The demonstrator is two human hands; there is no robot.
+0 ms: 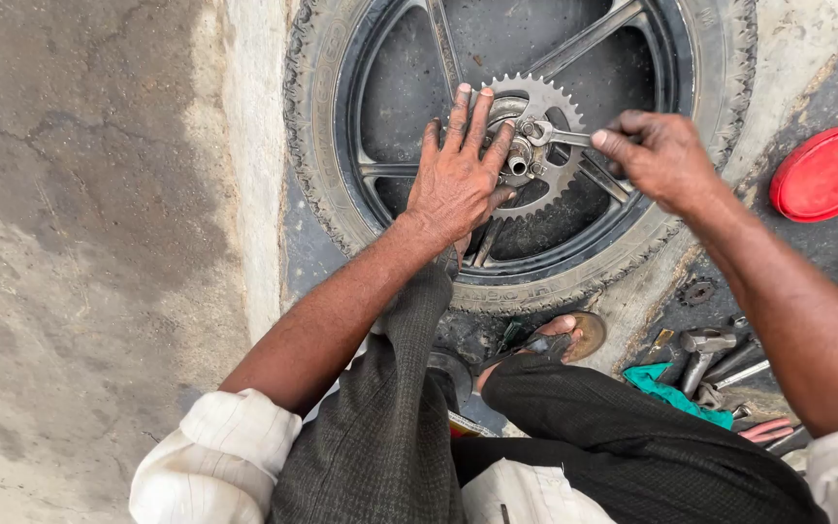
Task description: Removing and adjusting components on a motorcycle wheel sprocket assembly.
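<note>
The left hand (458,180) lies flat, fingers spread, on the one sprocket (533,146) in the middle of the one wheel (526,146). The right hand (661,155) grips one wrench (560,136) on the sprocket.

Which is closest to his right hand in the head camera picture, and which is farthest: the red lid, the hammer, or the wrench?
From the right hand:
1. Wrench, held in it, over the wheel's hub.
2. Red lid, on the ground to its right.
3. Hammer, lower down among the tools.
</note>
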